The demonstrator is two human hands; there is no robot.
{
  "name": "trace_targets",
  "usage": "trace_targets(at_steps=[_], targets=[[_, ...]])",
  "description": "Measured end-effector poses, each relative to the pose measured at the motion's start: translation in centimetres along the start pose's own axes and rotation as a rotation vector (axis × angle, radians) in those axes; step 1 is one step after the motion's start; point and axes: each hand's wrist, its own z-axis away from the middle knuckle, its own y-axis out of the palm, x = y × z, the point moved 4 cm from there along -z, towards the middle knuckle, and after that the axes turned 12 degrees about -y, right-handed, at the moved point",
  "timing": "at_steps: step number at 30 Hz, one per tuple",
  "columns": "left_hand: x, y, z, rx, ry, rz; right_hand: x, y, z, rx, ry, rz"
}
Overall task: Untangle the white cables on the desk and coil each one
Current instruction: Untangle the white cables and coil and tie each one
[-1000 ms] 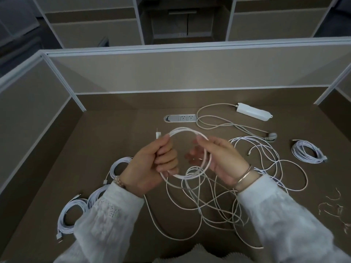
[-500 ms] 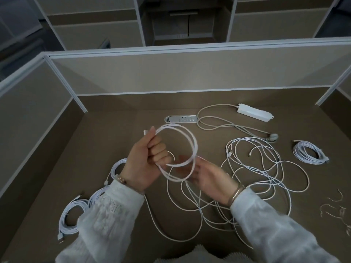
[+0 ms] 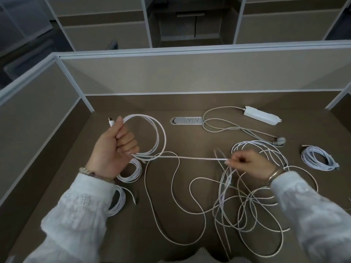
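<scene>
While the coil (image 3: 152, 137) hangs half-wound in our left hand (image 3: 115, 149), fingers curled tight round its loops with the plug end (image 3: 111, 122) poking out above the thumb, our right hand (image 3: 247, 164) pinches the free run of the same white cable (image 3: 191, 158) between fingertips, pulled near-straight between the two hands above the desk (image 3: 190, 133); rest of that cable drops into the loose tangle (image 3: 247, 205) lying on the desk under and in front of the right hand.

Our read on doing this step well: keep light tension on the run; feed it through the right fingertips rather than yanking, so crossings in the tangle don't cinch; lay each new loop the same size as those already held; stop and lift a strand clear if it drags others.

Finished coils sit on the desk: two at left (image 3: 131, 171) (image 3: 117, 202) partly behind our left wrist and sleeve, one at far right (image 3: 319, 158); power strip (image 3: 262, 116) and its grey lead further back, near the desk socket (image 3: 187, 120).

Hard to tell: how many cables make up the tangle, which strand is ours past the right hand, where its far end is; strands near the bottom edge are cut off; small items at the right edge too clipped to name.
</scene>
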Motion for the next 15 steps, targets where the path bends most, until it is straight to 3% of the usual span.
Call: trace_targets(at_steps=[5, 8, 11, 15], targets=[[0.2, -0.5, -0.4, -0.003, 0.017, -0.007, -1.3, -3.8, 0.2, -0.157, 0.114, -0.151], [0.9, -0.3, -0.7, -0.053, 0.032, -0.063, 0.2, -4.5, -0.1, -0.372, 0.171, -0.294], [1.8, 0.2, -0.9, -0.125, 0.061, -0.134, 3.5, -4.2, -0.6, -0.582, 0.237, -0.373], [3.4, 1.4, -1.3, -0.141, 0.104, -0.229, 10.5, -1.5, -0.4, -0.678, 0.173, -0.586]])
